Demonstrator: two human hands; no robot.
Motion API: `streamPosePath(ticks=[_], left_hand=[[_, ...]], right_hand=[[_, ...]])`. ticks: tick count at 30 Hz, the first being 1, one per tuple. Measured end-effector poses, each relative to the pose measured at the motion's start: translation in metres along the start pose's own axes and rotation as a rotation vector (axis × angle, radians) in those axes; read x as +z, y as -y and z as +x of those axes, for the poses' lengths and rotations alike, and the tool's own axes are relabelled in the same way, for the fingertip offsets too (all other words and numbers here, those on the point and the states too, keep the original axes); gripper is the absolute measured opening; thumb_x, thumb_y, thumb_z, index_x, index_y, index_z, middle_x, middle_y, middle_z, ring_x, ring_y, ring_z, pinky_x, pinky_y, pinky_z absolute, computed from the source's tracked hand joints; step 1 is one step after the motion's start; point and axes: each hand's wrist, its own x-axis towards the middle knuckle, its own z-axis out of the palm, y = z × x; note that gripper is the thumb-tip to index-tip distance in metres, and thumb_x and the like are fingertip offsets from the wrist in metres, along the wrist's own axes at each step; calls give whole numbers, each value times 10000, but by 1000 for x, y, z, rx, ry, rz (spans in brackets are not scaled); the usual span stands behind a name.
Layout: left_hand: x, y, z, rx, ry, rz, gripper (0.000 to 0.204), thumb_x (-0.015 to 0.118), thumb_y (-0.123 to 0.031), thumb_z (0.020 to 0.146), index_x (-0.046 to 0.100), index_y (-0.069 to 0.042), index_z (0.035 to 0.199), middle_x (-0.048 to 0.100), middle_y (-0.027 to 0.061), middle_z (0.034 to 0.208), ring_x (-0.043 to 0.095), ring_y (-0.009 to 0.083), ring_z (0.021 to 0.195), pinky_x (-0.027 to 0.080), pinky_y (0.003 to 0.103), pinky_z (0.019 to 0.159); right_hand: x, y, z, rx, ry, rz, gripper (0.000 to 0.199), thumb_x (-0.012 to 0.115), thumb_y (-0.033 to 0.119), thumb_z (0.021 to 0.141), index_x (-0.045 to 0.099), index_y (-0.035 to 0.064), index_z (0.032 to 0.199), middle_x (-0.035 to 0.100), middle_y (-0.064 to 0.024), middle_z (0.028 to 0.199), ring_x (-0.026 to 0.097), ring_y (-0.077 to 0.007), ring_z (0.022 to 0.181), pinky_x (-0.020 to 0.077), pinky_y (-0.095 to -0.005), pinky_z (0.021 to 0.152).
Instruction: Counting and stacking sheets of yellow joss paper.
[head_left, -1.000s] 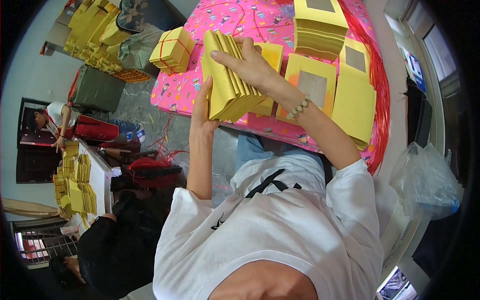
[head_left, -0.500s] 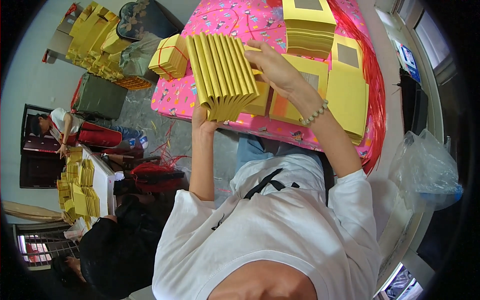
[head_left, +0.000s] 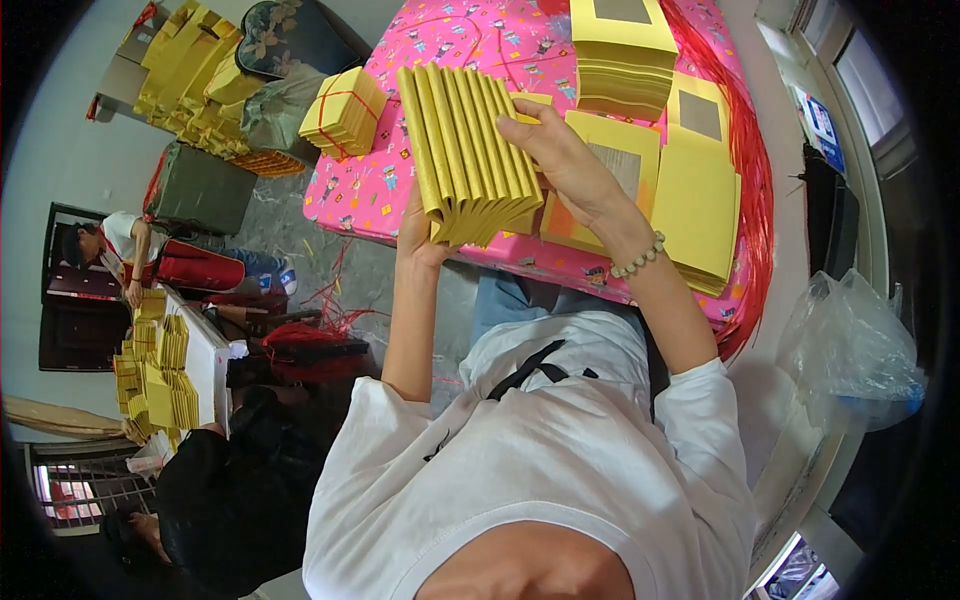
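Note:
A thick bundle of folded yellow paper [head_left: 470,150] is held up over the near edge of the table, its rounded folds lined up in a row. My left hand [head_left: 420,232] grips it from below at its lower left corner, fingers mostly hidden behind it. Against the bundle's right side rests my right hand [head_left: 562,160], thumb and fingers closed on the edge; a bead bracelet circles that wrist. Behind and right of the bundle lie flat stacks of yellow paper [head_left: 695,205] with grey printed patches.
A pink patterned cloth [head_left: 420,40] covers the table. On it are a tied yellow bundle [head_left: 342,112], a tall paper stack [head_left: 622,75] and red strands [head_left: 745,200] along the right edge. At left, two people sit or stand by a white table [head_left: 208,370] with yellow bundles. A plastic bag [head_left: 850,345] hangs right.
The yellow bundle and both hands have shifted slightly right. The right hand has come down a little and its fingers now press closer on the bundle's edge.

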Motion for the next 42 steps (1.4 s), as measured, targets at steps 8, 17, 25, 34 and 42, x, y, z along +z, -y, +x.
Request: streamPosePath(ticks=[8,17,25,34,42], left_hand=[[-1,3,8,-51,78,13,470,468,-344,939,456,-18,1278,534,146,1254,565,258,1094,476,408,931],[1,1,7,0,-6,67,478,491,-337,933,440,-20,1287,534,148,1249,567,253,1092,490,396,917],[13,3,14,30,-217,304,497,541,-310,915,416,-11,1292,543,146,1231,577,237,1075,497,371,904],[57,18,45,-37,-259,631,466,578,-289,898,463,14,1233,575,116,1172,593,189,1028,502,311,876],[82,63,88,-154,-108,759,540,648,-259,854,417,22,1253,562,104,1166,568,178,1051,478,297,880]], right_hand=[[-13,-11,5,-104,28,-135,751,682,275,824,240,-65,1327,445,-214,1226,519,-244,1094,467,-318,876],[-11,-11,7,-80,24,-133,739,688,282,820,256,-57,1315,461,-207,1207,524,-238,1088,459,-311,885],[-18,-19,10,-102,40,-99,830,740,349,766,262,-66,1304,503,-192,1159,541,-211,1061,469,-299,859],[-52,26,-11,6,-14,-31,618,637,511,805,531,27,1174,566,-37,1092,547,-114,967,430,-267,849],[-92,64,-55,-49,-169,-261,634,569,556,826,526,58,1216,565,-32,1135,520,-134,1033,400,-302,902]])
